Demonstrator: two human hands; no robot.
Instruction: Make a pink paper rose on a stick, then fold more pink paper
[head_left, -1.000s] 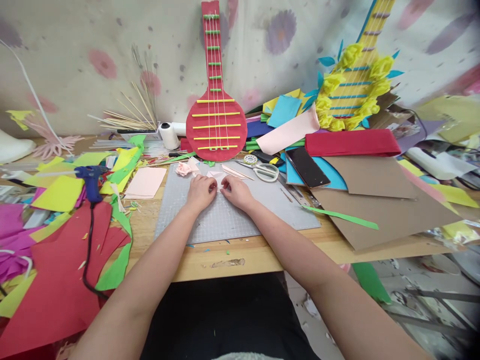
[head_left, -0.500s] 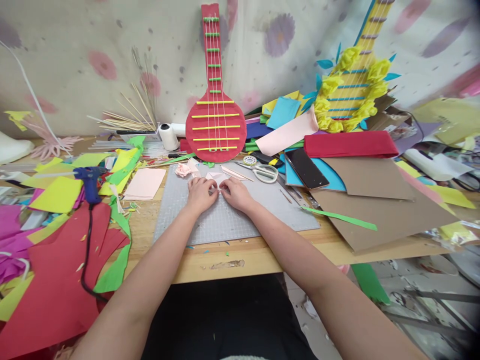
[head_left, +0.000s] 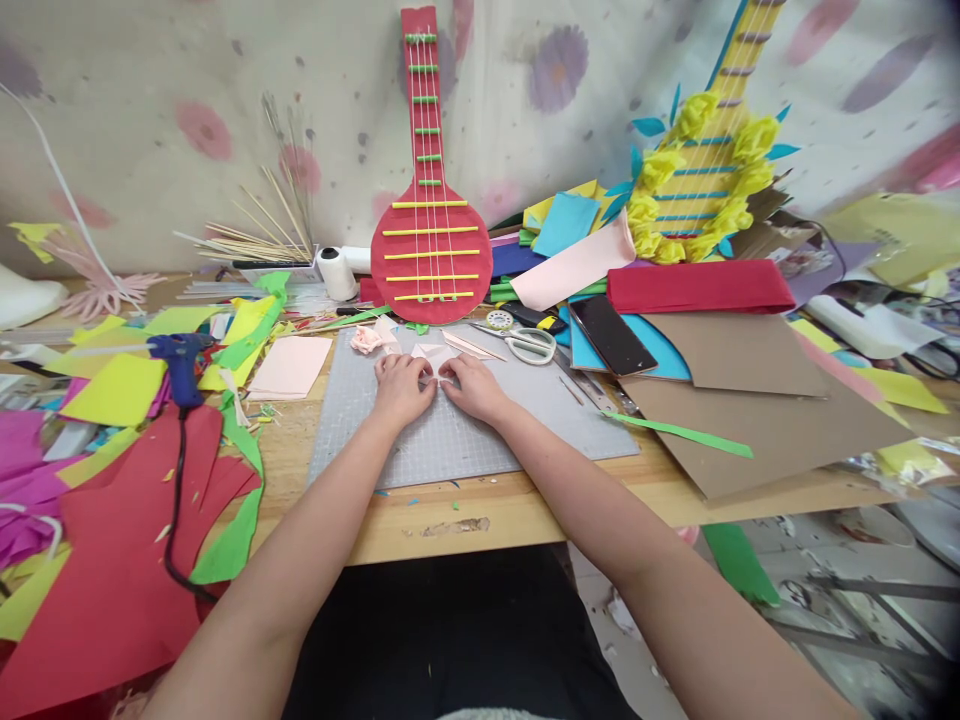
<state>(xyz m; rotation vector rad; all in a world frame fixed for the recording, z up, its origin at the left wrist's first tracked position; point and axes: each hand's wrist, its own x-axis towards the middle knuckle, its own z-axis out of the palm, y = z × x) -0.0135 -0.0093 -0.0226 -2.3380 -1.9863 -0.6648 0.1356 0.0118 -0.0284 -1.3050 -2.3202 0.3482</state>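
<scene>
Over the grey cutting mat, my left hand and my right hand are close together with fingers curled in a pinch. Between them they hold a small piece of pale pink paper, mostly covered by my fingers. Just beyond my left hand lies a crumpled pink paper flower. Folded pink paper strips and a thin stick rest past my right hand. Scissors with pale handles lie farther right on the mat.
At the back a red paper-covered banjo shape leans against the wall. A blue glue gun and pink paper squares are to the left. On the right are a phone, cardboard sheets and a green strip.
Almost nothing differs. Both hands keep the same place and pinch on the pink paper, and the view has shifted very slightly.
</scene>
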